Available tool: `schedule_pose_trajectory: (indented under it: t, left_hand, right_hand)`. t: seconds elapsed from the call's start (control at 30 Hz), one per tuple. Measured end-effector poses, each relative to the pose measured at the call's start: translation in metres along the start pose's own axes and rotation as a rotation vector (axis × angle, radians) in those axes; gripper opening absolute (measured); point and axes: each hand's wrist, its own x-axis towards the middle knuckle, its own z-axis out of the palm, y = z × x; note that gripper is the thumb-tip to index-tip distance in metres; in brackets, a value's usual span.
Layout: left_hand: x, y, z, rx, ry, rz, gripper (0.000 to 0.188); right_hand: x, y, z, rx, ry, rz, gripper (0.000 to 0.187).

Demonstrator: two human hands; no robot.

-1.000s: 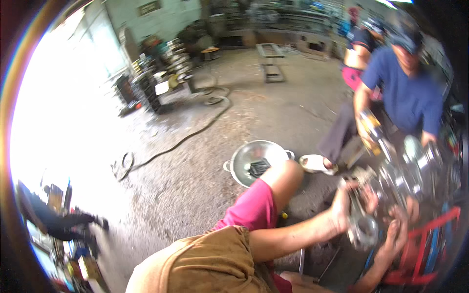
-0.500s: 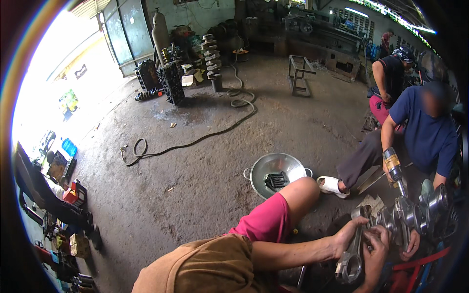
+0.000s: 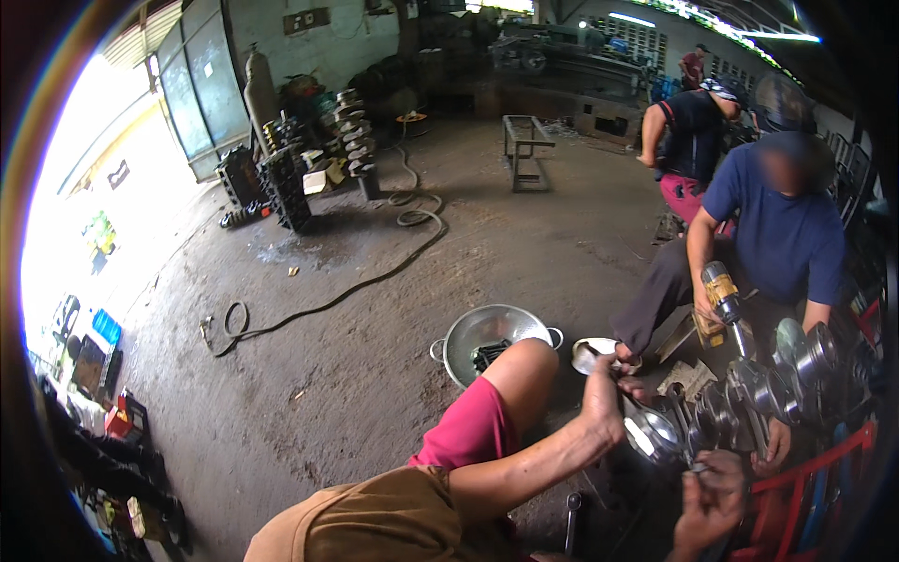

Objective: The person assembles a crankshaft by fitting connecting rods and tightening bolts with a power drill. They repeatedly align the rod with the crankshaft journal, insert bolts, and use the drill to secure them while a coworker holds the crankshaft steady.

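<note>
My left hand (image 3: 607, 398) is closed around the narrow end of a shiny connecting rod (image 3: 653, 436), raised beside the crankshaft, its wide ring end toward my right hand. My right hand (image 3: 712, 496) is pinched below and right of that ring, on a small piece I cannot make out. The crankshaft (image 3: 794, 379) lies at the lower right with rods hanging on it. Across from me, a co-worker in a dark blue shirt holds a yellow power driver (image 3: 721, 290), its long socket pointing down at the crankshaft. The co-worker's other hand (image 3: 773, 448) is under the crankshaft.
A metal basin (image 3: 501, 323) with dark bolts stands beyond my knee. A ratchet handle (image 3: 573, 515) is near my lap, a red metal frame (image 3: 824, 464) at the lower right. A hose (image 3: 346, 298) snakes over the floor toward engine blocks (image 3: 284, 192). Another person bends behind the co-worker.
My left hand has raised the connecting rod up and left, turning it so its ring faces right. My right hand has come off the rod and moved lower. The view has shifted right.
</note>
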Motion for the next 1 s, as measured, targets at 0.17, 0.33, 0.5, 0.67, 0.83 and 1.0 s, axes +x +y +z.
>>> schedule_pose_trajectory:
  t: [0.17,0.33,0.5,0.67,0.83,1.0]
  left_hand:
    - [0.007,0.003,0.003,-0.025,-0.028,0.062,0.032]
    - [-0.004,-0.002,0.02,0.009,-0.022,0.104,0.031]
    - [-0.016,0.0,0.037,0.28,-0.15,0.274,0.049]
    - [-0.027,0.003,0.052,0.218,-0.218,0.491,0.037]
    - [-0.042,-0.001,0.062,0.243,-0.45,0.54,0.035]
    - [-0.046,-0.007,0.065,0.24,-0.541,0.545,0.036]
  right_hand:
    - [0.002,-0.011,0.034,-0.267,-0.083,-0.137,0.031]
    - [0.006,-0.012,0.04,-0.268,0.095,-0.122,0.025]
    - [0.004,-0.011,0.034,-0.4,0.111,-0.111,0.03]
    - [-0.003,-0.003,0.036,-0.103,0.156,0.165,0.029]
    - [-0.003,-0.005,0.034,0.0,0.241,0.246,0.026]
    - [-0.003,-0.003,0.023,0.019,0.209,0.259,0.025]
